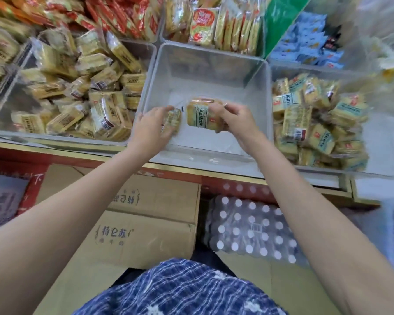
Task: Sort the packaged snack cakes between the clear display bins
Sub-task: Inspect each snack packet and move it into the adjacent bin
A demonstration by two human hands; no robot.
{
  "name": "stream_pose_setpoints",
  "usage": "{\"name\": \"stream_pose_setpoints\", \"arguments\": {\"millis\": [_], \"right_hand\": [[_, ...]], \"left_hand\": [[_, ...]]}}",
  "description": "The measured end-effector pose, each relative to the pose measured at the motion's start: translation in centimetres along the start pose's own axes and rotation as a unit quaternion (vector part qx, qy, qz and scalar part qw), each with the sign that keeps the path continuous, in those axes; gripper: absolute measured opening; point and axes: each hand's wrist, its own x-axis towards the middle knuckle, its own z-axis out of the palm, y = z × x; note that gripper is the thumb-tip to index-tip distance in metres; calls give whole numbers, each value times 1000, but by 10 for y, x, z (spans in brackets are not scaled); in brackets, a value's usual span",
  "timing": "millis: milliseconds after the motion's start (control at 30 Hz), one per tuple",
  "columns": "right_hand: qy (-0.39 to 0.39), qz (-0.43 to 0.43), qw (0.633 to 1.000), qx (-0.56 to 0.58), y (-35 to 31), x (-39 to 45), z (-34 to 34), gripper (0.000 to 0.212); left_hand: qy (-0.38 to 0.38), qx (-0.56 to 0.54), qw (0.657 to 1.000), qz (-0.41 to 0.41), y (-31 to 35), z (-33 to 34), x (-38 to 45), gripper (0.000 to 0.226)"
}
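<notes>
Cardboard boxes (132,226) and bottle pack (250,230) below counter (191,169), full bins left (62,87) and right (316,119), clear middle bin (205,71), right hand (236,118) fingers grasping cake (199,115) above it, long axis pointing away, left hand (152,126) fingers grasping blurred smaller pack (174,119).

A yellow snack cake pack (201,115) with a green-and-white label is sitting label-up over the middle clear bin (205,64), gripped at its right end; a smaller pack (173,120) is lying just left of it. Similar yellow packs are lying heaped in the left bin (0,123) and the right bin (378,164).
</notes>
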Motion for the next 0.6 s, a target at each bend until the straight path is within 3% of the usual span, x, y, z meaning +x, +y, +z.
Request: {"name": "stream_pose_setpoints", "arguments": {"millis": [33, 100, 167, 367, 600], "right_hand": [[0, -5, 1000, 10, -5, -8, 0, 17], [9, -9, 1000, 28, -12, -19, -3, 16], [27, -1, 998, 48, -16, -29, -8, 18], [28, 22, 972, 231, -21, -58, -17, 14], [21, 49, 923, 382, -29, -79, -27, 12]], "left_hand": [[-21, -119, 993, -7, 11, -3, -3, 39], [-77, -353, 931, -52, 29, -9, -9, 25], [-105, -466, 875, -85, 39, -12, -14, 16], [-68, -599, 792, -93, 51, -14, -19, 8], [-64, -677, 729, -84, 72, -9, -21, 11]]}}
